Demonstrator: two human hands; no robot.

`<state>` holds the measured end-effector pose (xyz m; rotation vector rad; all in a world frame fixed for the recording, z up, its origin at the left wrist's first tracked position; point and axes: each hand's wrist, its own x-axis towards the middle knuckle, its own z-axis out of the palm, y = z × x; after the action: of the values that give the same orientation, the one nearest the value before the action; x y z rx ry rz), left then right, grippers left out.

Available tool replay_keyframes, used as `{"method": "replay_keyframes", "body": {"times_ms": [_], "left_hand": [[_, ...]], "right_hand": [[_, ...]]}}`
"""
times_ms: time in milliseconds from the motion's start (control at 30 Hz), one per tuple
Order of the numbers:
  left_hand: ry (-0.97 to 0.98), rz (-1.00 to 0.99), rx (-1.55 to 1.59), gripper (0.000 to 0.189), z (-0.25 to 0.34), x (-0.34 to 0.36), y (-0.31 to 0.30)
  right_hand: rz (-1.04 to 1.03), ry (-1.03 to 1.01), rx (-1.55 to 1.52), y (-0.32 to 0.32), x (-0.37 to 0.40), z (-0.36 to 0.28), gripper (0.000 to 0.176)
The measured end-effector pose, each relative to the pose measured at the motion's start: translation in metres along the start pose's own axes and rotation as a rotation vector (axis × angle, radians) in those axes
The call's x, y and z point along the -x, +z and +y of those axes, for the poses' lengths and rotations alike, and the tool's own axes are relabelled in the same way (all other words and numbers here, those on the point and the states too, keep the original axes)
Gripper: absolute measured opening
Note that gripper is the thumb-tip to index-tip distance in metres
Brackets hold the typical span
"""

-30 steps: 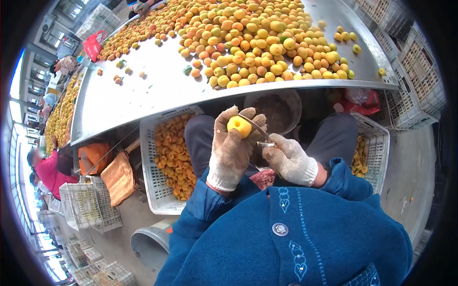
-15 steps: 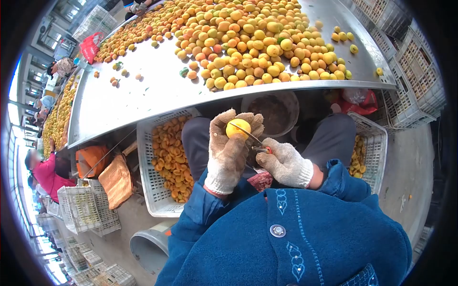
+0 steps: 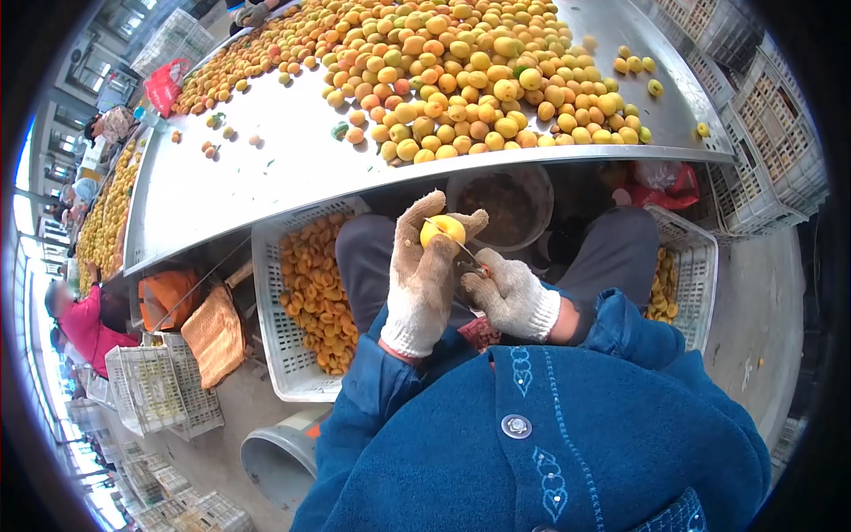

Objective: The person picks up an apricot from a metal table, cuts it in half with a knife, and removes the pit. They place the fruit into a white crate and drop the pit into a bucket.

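Note:
In a knit work glove, my left hand [image 3: 420, 279] grips a yellow apricot [image 3: 442, 230] between thumb and fingers, held above my lap. My gloved right hand [image 3: 512, 297] is closed around the handle of a small knife [image 3: 468, 254]. The thin blade reaches up to the apricot and lies against or in its flesh; a dark cut line shows on the fruit. To the left of my knee, a white crate [image 3: 270, 337] holds many halved apricots [image 3: 312, 293]. Another white crate [image 3: 700, 293] with halves stands by my right leg.
Ahead is a metal table [image 3: 230, 191] heaped with whole apricots [image 3: 461, 80]. Beneath its edge sits a white bucket [image 3: 542, 208] with dark contents. Stacked crates [image 3: 771, 133] stand at right. A grey bucket [image 3: 279, 457] lies at lower left. A person in pink [image 3: 84, 324] sits farther left.
The fingers of my left hand have opened wider around the apricot, which has turned to show a cut line. My right hand with the knife has shifted slightly left and up.

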<state>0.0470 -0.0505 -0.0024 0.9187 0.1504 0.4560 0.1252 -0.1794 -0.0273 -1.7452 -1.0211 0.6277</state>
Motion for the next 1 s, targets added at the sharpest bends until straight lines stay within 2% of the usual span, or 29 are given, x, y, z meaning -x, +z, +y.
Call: {"method": "replay_keyframes", "body": {"times_ms": [67,133,200,267,400,467,567,633,700,833,933,967,1000], "left_hand": [[-0.016,0.019,-0.037,0.052,-0.002,-0.001,0.003],[-0.133,0.049,0.131,0.053,-0.004,-0.002,0.004],[-0.137,0.062,0.128,0.056,-0.01,-0.003,0.002],[-0.238,0.062,0.381,0.057,-0.012,-0.004,-0.002],[-0.243,0.068,0.342,0.06,-0.015,-0.006,-0.006],[-0.169,0.174,0.158,0.058,-0.017,-0.01,-0.008],[-0.062,0.208,0.023,0.057,-0.012,-0.01,-0.004],[-0.116,0.176,0.104,0.056,-0.009,-0.01,-0.002],[-0.235,0.174,0.283,0.057,-0.013,-0.01,-0.002],[-0.286,0.184,0.364,0.058,-0.015,-0.009,-0.001],[-0.176,0.217,0.214,0.057,-0.014,-0.011,-0.001],[-0.064,0.183,0.077,0.056,-0.017,-0.009,-0.003],[-0.065,0.18,0.075,0.056,-0.018,-0.008,-0.005]], "right_hand": [[0.034,-0.032,0.026,0.004,-0.003,0.004,0.03],[0.072,-0.066,0.054,0.008,-0.006,0.008,0.032],[0.1,-0.093,0.072,0.009,-0.008,0.01,0.035],[0.105,-0.081,0.087,0.01,-0.009,0.008,0.035],[0.025,0.021,0.136,0.006,-0.01,0.004,0.036],[0.048,-0.009,0.122,0.007,-0.011,0.007,0.036],[0.057,-0.021,0.135,0.004,-0.011,0.004,0.037],[0.035,0.001,0.159,0.006,-0.011,0.006,0.037],[0.085,-0.106,0.158,0.009,-0.013,0.013,0.036],[0.101,-0.12,0.162,0.008,-0.013,0.011,0.037],[0.067,-0.032,0.11,0.0,-0.013,-0.003,0.04],[0.045,-0.009,0.091,-0.002,-0.013,-0.004,0.04],[0.026,0.015,0.072,-0.003,-0.014,-0.004,0.042]]}}
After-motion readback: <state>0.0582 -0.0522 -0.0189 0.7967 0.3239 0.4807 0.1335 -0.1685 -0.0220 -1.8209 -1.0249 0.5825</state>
